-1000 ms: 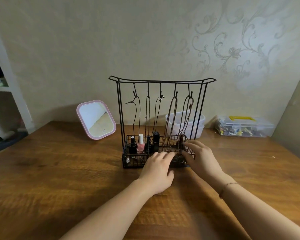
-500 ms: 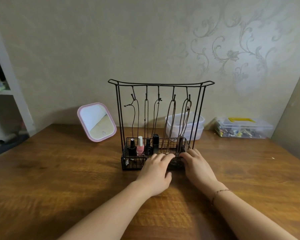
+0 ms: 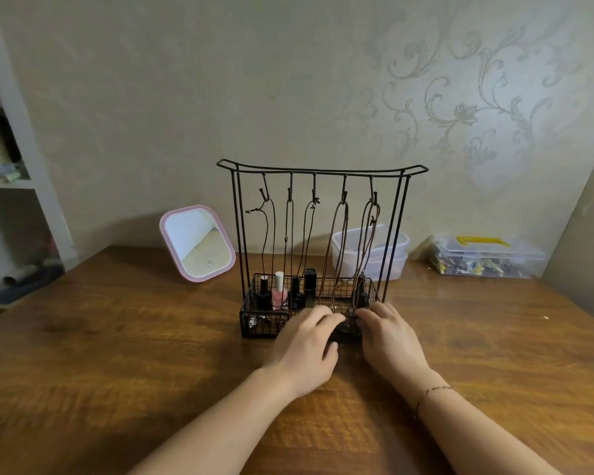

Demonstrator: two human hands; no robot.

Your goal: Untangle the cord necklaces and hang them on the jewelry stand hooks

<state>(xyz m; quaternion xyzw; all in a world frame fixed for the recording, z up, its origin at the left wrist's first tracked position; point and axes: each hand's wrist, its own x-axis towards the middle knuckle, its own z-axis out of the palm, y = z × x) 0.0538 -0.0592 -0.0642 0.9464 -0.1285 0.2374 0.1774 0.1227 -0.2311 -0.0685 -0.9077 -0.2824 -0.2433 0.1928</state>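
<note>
Jewelry stand (image 3: 323, 171): black wire frame, upright on the wooden counter (image 3: 117, 337), basket at its base.
Cord necklaces (image 3: 338, 248): five hang from the top hooks, dark ones to the left, brown ones to the right, their lower ends dropping into the basket.
Left hand (image 3: 306, 344): fingers bent over the basket's front rim; whether it grips anything cannot be told.
Right hand (image 3: 390, 337): just beside the left, fingertips at the rim; grasp likewise unclear.
Basket contents: nail polish bottles (image 3: 279, 291) at the left.
Behind: pink mirror (image 3: 198, 243), clear plastic boxes (image 3: 371, 255).
</note>
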